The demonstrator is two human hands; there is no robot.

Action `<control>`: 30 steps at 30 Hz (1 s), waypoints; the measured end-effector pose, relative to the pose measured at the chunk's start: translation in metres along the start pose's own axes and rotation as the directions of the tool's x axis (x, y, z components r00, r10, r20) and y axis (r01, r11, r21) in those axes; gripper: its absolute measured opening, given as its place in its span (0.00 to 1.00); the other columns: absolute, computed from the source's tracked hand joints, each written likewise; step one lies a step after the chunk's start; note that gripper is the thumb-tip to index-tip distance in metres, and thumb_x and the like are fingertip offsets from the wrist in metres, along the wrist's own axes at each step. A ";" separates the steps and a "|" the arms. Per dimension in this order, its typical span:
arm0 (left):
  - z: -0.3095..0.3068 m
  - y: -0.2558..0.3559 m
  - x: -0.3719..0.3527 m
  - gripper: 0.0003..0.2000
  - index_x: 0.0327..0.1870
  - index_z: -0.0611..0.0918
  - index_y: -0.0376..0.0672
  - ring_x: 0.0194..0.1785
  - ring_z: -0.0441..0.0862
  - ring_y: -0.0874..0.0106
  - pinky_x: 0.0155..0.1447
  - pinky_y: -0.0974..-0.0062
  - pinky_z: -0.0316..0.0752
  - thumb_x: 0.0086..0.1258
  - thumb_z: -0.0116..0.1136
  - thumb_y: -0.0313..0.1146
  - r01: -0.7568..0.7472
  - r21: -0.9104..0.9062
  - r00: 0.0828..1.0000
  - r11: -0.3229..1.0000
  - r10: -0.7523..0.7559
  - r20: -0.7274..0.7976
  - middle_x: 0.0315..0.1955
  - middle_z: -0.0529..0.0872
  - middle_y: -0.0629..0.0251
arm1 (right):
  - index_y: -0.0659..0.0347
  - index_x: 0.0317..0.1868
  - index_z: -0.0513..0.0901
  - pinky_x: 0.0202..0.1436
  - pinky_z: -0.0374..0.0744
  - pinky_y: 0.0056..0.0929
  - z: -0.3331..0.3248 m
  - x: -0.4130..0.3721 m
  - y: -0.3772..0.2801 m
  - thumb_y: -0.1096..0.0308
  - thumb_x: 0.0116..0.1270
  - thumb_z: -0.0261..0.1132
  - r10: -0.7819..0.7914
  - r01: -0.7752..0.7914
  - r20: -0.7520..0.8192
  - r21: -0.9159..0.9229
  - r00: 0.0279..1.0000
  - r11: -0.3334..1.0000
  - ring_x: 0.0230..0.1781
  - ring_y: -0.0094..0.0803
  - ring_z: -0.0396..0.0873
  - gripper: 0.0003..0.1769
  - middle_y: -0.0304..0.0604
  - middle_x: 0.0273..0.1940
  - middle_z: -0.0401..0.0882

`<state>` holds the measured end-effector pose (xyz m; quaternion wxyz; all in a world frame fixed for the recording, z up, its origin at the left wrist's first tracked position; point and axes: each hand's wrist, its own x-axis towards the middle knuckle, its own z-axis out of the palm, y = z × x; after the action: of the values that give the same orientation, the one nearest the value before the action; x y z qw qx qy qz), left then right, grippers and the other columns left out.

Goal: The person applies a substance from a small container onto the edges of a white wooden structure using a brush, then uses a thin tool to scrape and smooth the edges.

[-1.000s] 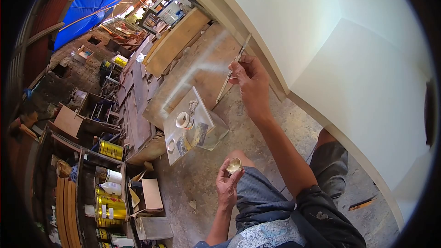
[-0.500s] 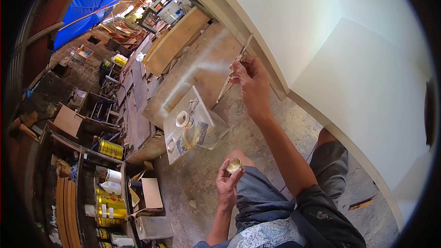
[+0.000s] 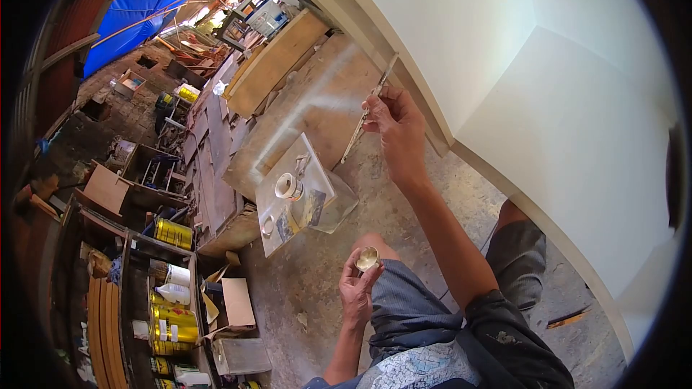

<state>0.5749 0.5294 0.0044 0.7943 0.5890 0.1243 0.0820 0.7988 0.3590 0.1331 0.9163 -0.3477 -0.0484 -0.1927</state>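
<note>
My right hand point(image 3: 400, 130) pinches a thin, paint-spattered paintbrush point(image 3: 355, 137) near its middle. The bristle end meets the beige edge point(image 3: 417, 90) of a large white panelled furniture piece point(image 3: 569, 122) in this view; the handle slants down to the left. Lower down, above my thigh, my left hand point(image 3: 355, 297) is closed around a small round cup point(image 3: 367, 258) with cream-coloured paint inside, its mouth turned up toward me.
Left of my hands, a board-topped stand point(image 3: 317, 166) bears an open paint tub point(image 3: 289, 187) and a small round lid point(image 3: 269, 226). Shelves point(image 3: 130, 266) at lower left hold several yellow cans point(image 3: 174, 324). An open cardboard box point(image 3: 238, 302) sits beside them.
My right hand and the brush have shifted very slightly along the beige edge. My left hand and the cup stay where they were.
</note>
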 end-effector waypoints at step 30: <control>-0.002 -0.002 0.000 0.27 0.70 0.71 0.35 0.56 0.86 0.63 0.64 0.62 0.84 0.71 0.64 0.19 0.006 -0.008 1.000 1.000 -0.006 0.008 0.58 0.81 0.54 | 0.68 0.50 0.79 0.39 0.86 0.25 -0.005 -0.006 0.010 0.68 0.76 0.64 -0.001 0.001 -0.022 -0.021 1.000 1.000 0.37 0.23 0.80 0.10 0.42 0.39 0.83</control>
<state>0.5745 0.5310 0.0019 0.7974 0.5857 0.1226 0.0780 0.7966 0.3644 0.1222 0.9130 -0.3552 -0.0363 -0.1974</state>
